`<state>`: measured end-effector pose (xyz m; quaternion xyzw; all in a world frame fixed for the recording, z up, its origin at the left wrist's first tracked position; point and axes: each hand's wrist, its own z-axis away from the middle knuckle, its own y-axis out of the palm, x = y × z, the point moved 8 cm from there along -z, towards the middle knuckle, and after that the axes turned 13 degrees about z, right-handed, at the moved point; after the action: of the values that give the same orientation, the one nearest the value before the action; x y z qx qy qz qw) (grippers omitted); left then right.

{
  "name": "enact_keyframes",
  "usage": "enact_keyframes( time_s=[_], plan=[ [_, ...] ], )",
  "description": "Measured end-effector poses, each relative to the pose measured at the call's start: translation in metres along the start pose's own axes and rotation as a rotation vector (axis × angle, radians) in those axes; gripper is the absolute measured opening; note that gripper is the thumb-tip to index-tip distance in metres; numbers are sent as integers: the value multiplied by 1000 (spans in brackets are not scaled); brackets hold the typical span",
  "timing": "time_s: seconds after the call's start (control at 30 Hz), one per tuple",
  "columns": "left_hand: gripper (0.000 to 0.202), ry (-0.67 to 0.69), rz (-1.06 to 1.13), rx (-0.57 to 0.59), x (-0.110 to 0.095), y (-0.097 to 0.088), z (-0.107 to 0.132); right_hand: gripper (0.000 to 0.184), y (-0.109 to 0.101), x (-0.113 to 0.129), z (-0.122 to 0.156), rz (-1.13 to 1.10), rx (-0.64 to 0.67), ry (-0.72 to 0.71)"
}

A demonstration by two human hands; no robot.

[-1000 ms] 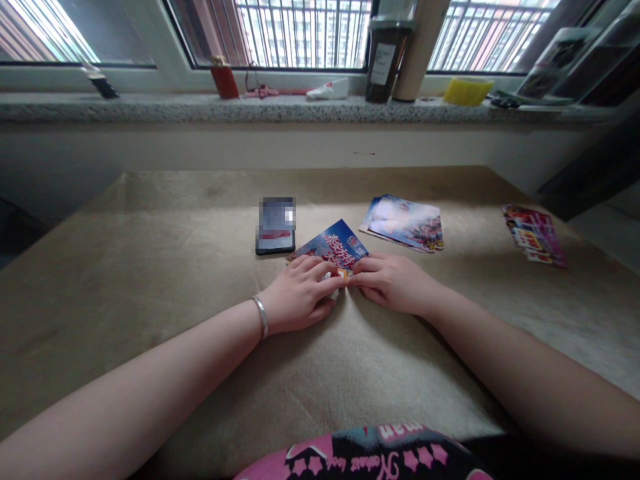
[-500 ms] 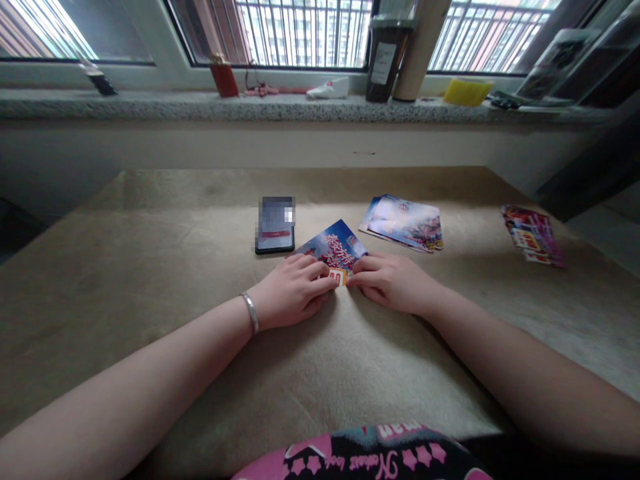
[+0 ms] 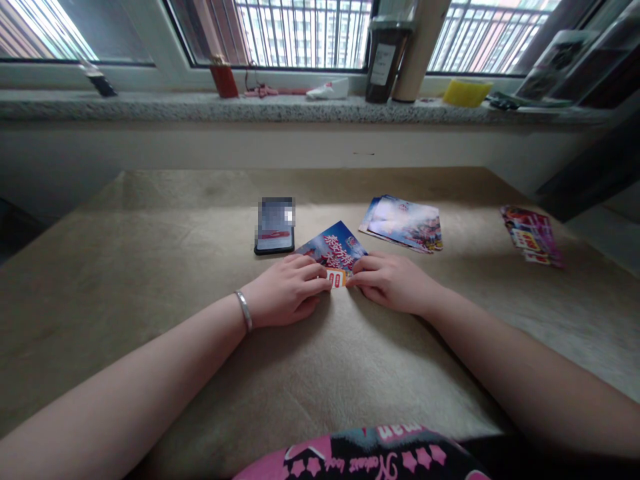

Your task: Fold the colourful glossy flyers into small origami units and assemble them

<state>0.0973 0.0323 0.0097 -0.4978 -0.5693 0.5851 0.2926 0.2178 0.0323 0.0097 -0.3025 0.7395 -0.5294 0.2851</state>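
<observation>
A blue leaflet [image 3: 334, 248] with large red-and-white lettering lies on the table before me, its folded-looking near part showing an orange-edged white patch with red marks. My left hand [image 3: 289, 283], with a silver bangle at the wrist, presses the leaflet's left side, fingers together and curled. On the right side my right hand [image 3: 387, 279] pinches its near corner, fingertips at the paper. The undersides of both thumbs and part of the paper's edges are hidden by the fingers.
A phone [image 3: 275, 227] lies behind my left hand. A pile of similar leaflets [image 3: 405, 223] sits at the back right, and several pink-and-red folded papers [image 3: 533, 235] lie farther right. The windowsill [image 3: 300, 109] holds a dark lidded container [image 3: 385, 63] and yellow tape [image 3: 467, 93].
My left hand has slid slightly left along the leaflet, uncovering more of the white patch with red marks. The right hand stays nearly where it was.
</observation>
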Motion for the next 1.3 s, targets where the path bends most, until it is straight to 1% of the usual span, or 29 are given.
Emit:
enact_keyframes(
  time_s=[0.23, 0.4, 0.57, 0.83, 0.97, 1.1, 1.23, 1.3],
  plan=[
    [22, 54, 34, -3, -3, -8, 2, 27, 3, -1, 2, -9, 9, -6],
    [21, 73, 65, 1, -3, -12, 5, 26, 0, -1, 2, -9, -8, 0],
    [27, 61, 140, 9, 0, -13, 8, 26, 1, -1, 3, -8, -8, -14],
    [24, 78, 253, 11, 4, -17, 12, 27, 5, -2, 5, 4, 15, -10],
    [25, 72, 305, 30, 8, -16, 13, 26, 3, -1, 6, 30, 11, -21],
    [22, 64, 371, 24, 13, -16, 14, 26, 1, 1, 5, 51, 13, -29],
    [24, 31, 328, 30, 14, -12, 13, 27, 3, 8, 3, 72, 24, -60],
    [28, 14, 275, 7, 14, -10, 12, 27, 5, 13, 1, 75, 31, -71]
  ],
)
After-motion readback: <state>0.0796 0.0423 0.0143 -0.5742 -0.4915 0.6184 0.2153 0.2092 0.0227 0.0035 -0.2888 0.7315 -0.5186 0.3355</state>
